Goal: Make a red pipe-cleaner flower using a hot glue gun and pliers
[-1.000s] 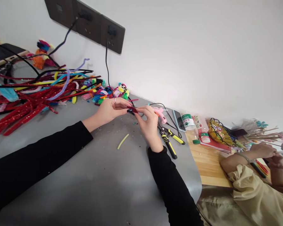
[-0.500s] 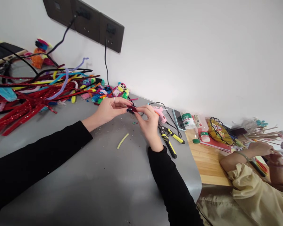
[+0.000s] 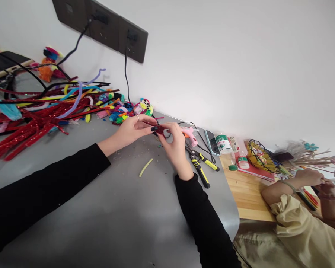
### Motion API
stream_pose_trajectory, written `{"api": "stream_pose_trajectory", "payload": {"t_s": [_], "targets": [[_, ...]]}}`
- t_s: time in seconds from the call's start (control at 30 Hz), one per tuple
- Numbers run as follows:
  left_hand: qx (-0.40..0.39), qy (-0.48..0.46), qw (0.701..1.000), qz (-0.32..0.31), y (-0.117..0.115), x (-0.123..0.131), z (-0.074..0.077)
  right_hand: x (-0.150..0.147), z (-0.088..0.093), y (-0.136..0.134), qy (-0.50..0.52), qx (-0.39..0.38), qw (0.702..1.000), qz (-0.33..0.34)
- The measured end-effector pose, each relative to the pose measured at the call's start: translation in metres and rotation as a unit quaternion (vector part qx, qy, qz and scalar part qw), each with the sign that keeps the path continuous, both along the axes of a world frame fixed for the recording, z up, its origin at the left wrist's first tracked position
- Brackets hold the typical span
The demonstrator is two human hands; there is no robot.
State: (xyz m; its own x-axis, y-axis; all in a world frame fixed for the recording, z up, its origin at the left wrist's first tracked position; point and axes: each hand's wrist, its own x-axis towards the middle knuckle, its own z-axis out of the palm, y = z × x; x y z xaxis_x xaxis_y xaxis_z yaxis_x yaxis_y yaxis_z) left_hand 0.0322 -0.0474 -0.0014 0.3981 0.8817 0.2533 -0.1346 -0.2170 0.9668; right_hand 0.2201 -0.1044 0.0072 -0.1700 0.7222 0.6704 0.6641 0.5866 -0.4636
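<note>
My left hand [image 3: 132, 130] and my right hand [image 3: 175, 145] meet over the grey table [image 3: 114, 208], both pinched on a small dark red pipe-cleaner piece [image 3: 159, 129]. A ring shows on a finger of the left hand. Both sleeves are black. A short yellow-green pipe-cleaner scrap [image 3: 145, 167] lies on the table just below my hands.
A heap of red and coloured pipe cleaners [image 3: 41, 108] fills the left. Right of my hands lie a pink glue gun [image 3: 190, 134], yellow-black pliers [image 3: 201, 165], a phone [image 3: 211, 141] and a bottle [image 3: 222, 144]. Another person's hands [image 3: 309, 176] work at a wooden table [image 3: 245, 193].
My fingers have shifted slightly on the red piece, which has moved a little to the right; the hands stay in the same place.
</note>
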Motion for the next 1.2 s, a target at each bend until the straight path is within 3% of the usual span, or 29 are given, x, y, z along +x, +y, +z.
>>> {"api": "stream_pose_trajectory", "payload": {"t_s": [0.3, 0.43, 0.6, 0.77, 1.03, 1.2], "targets": [[0.0, 0.04, 0.999, 0.004, 0.008, -0.002, -0.007, 0.0, -0.002, 0.0, 0.005, -0.022, 1.0, 0.012], [0.057, 0.083, 0.995, 0.017, 0.01, -0.004, -0.012, 0.003, -0.005, 0.003, 0.043, -0.002, 0.999, -0.002], [0.244, 0.231, 0.941, -0.023, 0.009, -0.006, -0.014, 0.006, -0.01, 0.008, 0.064, -0.015, 0.997, -0.027], [0.318, 0.303, 0.898, -0.016, 0.01, -0.012, -0.014, 0.007, -0.014, 0.01, 0.069, -0.031, 0.997, -0.034], [0.315, 0.347, 0.864, 0.184, 0.002, -0.036, -0.004, 0.011, -0.018, 0.015, 0.075, -0.02, 0.996, -0.05], [0.264, 0.425, 0.788, 0.358, -0.017, -0.064, 0.017, 0.013, -0.021, 0.018, 0.091, -0.02, 0.994, -0.053]]}}
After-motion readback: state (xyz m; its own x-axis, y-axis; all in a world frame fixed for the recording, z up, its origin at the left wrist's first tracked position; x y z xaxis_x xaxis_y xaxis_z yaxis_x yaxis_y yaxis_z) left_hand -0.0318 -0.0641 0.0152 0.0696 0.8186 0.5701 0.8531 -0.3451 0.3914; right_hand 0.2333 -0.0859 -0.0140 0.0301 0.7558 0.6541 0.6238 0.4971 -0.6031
